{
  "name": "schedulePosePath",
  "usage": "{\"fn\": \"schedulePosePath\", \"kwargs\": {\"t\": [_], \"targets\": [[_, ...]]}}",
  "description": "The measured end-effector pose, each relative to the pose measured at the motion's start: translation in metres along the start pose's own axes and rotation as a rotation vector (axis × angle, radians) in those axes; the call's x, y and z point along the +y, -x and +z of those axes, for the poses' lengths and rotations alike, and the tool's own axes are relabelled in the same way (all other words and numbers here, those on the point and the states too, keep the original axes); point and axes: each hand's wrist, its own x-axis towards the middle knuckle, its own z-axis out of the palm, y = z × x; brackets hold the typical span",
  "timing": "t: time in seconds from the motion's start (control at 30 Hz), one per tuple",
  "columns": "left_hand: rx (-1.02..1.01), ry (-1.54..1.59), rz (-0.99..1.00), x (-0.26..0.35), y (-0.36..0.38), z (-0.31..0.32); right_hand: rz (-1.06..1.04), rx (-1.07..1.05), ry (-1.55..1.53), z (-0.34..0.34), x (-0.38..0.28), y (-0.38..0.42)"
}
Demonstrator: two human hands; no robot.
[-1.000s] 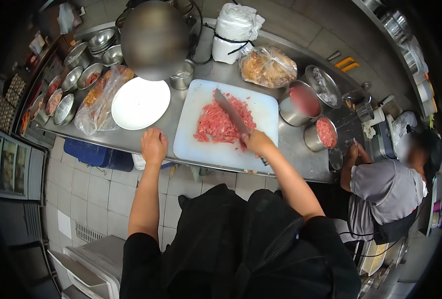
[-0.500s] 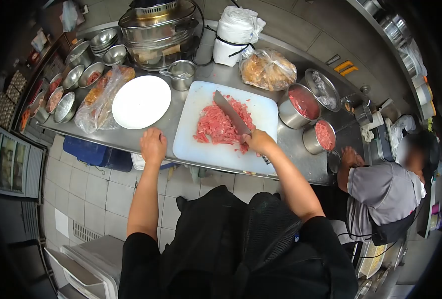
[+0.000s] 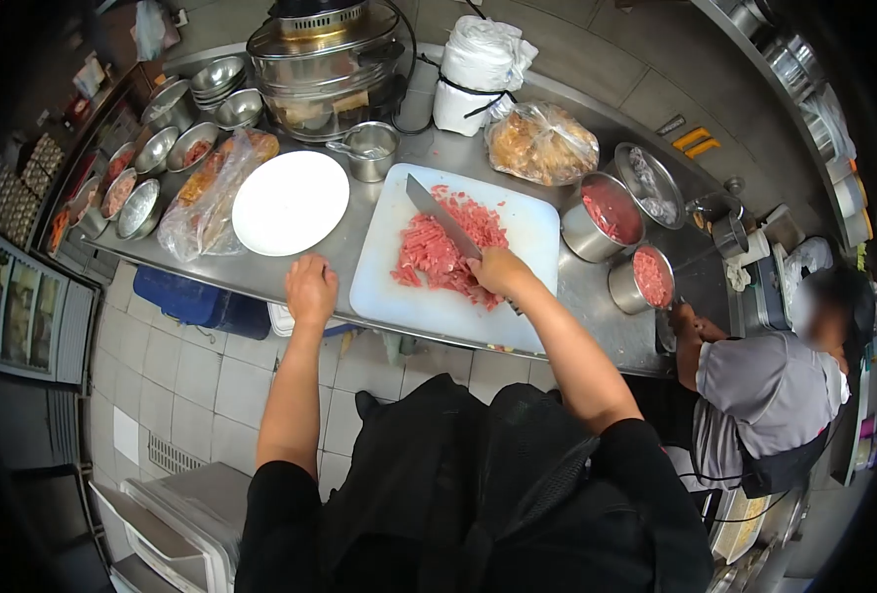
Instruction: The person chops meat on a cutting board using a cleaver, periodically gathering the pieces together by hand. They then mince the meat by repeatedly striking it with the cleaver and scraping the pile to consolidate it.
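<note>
Right hand (image 3: 498, 273), centre of frame: grip wrapped tight round the handle of the cleaver (image 3: 442, 216), blade lying over the chopped pink meat (image 3: 445, 247). Meat heaped mid cutting board (image 3: 518, 222), which sits on the steel tabletop (image 3: 582, 287). Left hand (image 3: 311, 289): resting on the tabletop edge left of the board, grip loosely curled, holding nothing. White plate (image 3: 290, 202) at upper left.

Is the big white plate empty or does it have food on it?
Empty. The white plate shows only bare white surface. The chopped meat lies on the cutting board beside it.
</note>
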Motion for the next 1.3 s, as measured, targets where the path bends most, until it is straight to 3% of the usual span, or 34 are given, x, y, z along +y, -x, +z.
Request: {"fn": "schedulePosePath", "kwargs": {"t": [0.07,0.13,0.2,0.23,0.33,0.4,0.43,0.53,0.67,0.7,0.73,0.93,1.0,1.03,1.1,1.3], "targets": [[-0.037,-0.004,-0.016,0.000,0.005,-0.001,0.027,-0.112,-0.017,-0.009,0.001,0.009],[-0.014,-0.013,-0.006,0.000,0.003,0.000,-0.034,0.079,0.000,-0.032,-0.007,0.019],[-0.020,-0.008,-0.012,0.000,0.004,0.001,-0.007,0.061,-0.094,-0.058,-0.016,0.035],[-0.021,-0.001,-0.013,0.000,0.004,0.000,-0.007,0.166,-0.177,-0.066,-0.020,0.041],[-0.026,0.003,-0.017,0.002,0.004,-0.002,-0.011,0.338,-0.303,-0.042,-0.017,0.038],[-0.037,-0.004,-0.025,0.003,0.006,-0.001,0.040,-0.003,0.029,-0.003,-0.002,0.020],[-0.042,-0.018,-0.036,0.002,0.003,-0.001,0.058,-0.025,-0.012,-0.007,-0.001,0.019],[-0.022,-0.022,-0.017,0.000,0.004,0.000,0.060,-0.030,-0.053,-0.036,-0.002,0.026],[-0.010,0.010,-0.010,-0.001,0.005,-0.002,0.041,0.259,-0.247,-0.021,0.007,0.028],[-0.020,0.005,-0.019,-0.001,0.005,-0.002,0.032,0.211,-0.176,-0.008,0.001,0.032],[-0.029,0.003,-0.028,0.000,0.004,-0.001,0.163,-0.175,-0.136,-0.007,-0.004,0.036],[-0.024,0.001,-0.020,-0.001,0.005,-0.001,0.127,-0.081,-0.145,-0.046,-0.013,0.051],[-0.016,-0.003,-0.023,0.000,0.005,-0.001,0.105,0.089,-0.281,-0.030,-0.006,0.050],[-0.007,-0.001,-0.009,0.000,0.005,-0.001,0.110,0.089,-0.286,-0.018,-0.001,0.048],[-0.010,0.002,0.000,0.001,0.003,-0.001,0.117,-0.153,-0.170,-0.013,-0.001,0.043],[-0.028,0.018,-0.022,0.000,0.006,-0.003,0.126,0.015,-0.262,-0.033,-0.002,0.045]]}}
